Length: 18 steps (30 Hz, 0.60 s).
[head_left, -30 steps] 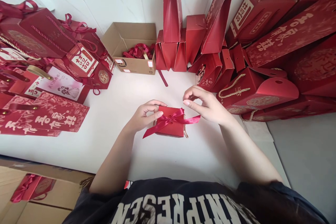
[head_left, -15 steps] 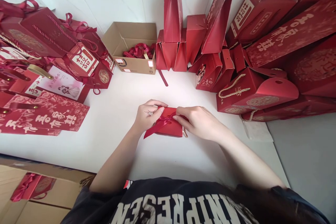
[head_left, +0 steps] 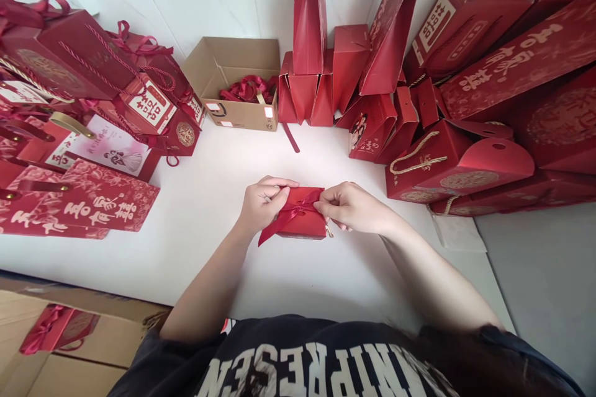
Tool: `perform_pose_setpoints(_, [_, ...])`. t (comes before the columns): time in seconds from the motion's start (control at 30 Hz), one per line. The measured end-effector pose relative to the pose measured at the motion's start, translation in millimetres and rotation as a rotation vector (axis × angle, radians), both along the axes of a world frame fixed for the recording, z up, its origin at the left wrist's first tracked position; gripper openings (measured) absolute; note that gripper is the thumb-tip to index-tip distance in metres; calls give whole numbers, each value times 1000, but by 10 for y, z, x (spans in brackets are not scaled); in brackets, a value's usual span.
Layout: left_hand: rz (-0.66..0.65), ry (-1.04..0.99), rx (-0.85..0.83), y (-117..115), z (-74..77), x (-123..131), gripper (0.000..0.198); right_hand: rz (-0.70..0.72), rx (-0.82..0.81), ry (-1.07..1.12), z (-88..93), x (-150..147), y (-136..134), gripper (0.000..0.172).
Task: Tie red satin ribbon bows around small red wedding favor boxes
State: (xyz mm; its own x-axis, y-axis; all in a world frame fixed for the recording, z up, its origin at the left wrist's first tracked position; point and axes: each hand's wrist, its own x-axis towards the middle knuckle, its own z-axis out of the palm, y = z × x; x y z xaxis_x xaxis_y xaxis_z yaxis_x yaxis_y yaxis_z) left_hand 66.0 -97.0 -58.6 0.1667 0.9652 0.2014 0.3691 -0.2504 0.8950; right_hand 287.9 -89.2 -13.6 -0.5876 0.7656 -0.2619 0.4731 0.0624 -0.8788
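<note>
A small red gift box (head_left: 305,226) lies on the white table in front of me, with a dark red ribbon (head_left: 294,212) tied in a bow across its top. My left hand (head_left: 265,201) is closed at the box's left side, thumb and fingers pinching the ribbon by the bow; one ribbon tail hangs off toward the lower left. At the right side, my right hand (head_left: 347,203) pinches the ribbon's other end between thumb and forefinger. A bit of gold cord (head_left: 329,231) sticks out at the box's right edge under that hand.
An open cardboard box (head_left: 239,115) of ribbons stands at the back, a loose ribbon strip (head_left: 291,138) beside it. Red gift boxes (head_left: 367,127) are stacked at back centre and right. Finished-looking gift bags (head_left: 112,201) crowd the left. A carton (head_left: 107,341) sits below the table's front edge.
My right hand has shifted slightly right, drawing the ribbon end outward from the bow, and its fingers have curled in more. My left hand stays nearly where it was.
</note>
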Motion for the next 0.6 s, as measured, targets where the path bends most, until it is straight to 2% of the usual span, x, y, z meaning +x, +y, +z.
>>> perform_pose_setpoints(0.17, [-16, -66, -91, 13, -32, -10, 52, 57, -17, -26, -8, 105, 66, 34])
perform_pose_setpoints(0.43, [-23, -73, -124, 17, -68, 0, 52, 168, -62, -46, -19, 170, 97, 36])
perform_pose_setpoints(0.6, [-14, -111, -140, 10, -52, 16, 51, 190, -198, 31, 4, 170, 95, 33])
